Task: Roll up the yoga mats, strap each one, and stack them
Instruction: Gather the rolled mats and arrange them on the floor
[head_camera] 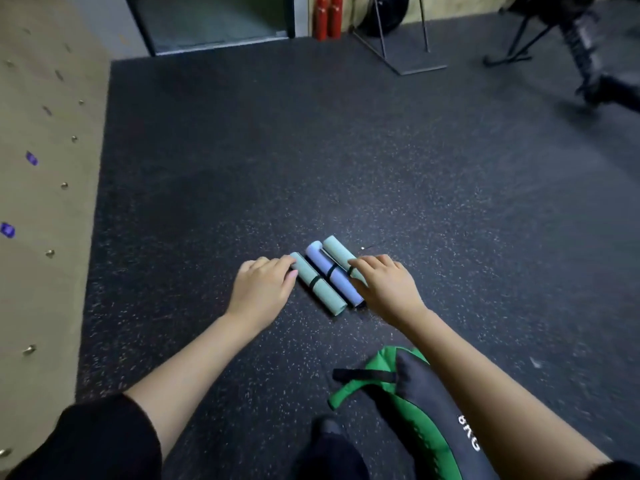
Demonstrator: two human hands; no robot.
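Three rolled mats lay side by side on the speckled black floor [242, 168], touching, each angled far-left to near-right: left mint mat [320, 289], blue mat [336, 275] in the middle, right mint mat [337, 249]. Each had a black strap [316, 280] around its middle. None was stacked on another.

Both forearms reached forward, bare, with a black sleeve [104, 438] at the left elbow.

Left hand [263, 289]: palm down, low over the floor, fingers lightly bent, fingertips against the outer side of the left mint mat near its far end. It gripped nothing.

Right hand [384, 289]: palm down on top of the near half of the right mint mat, fingers curved over it toward the blue mat. Thumb was hidden, so I couldn't tell whether it gripped or only rested.

A green and black weight bag [426, 410] marked 8KG lay near, under the right forearm.
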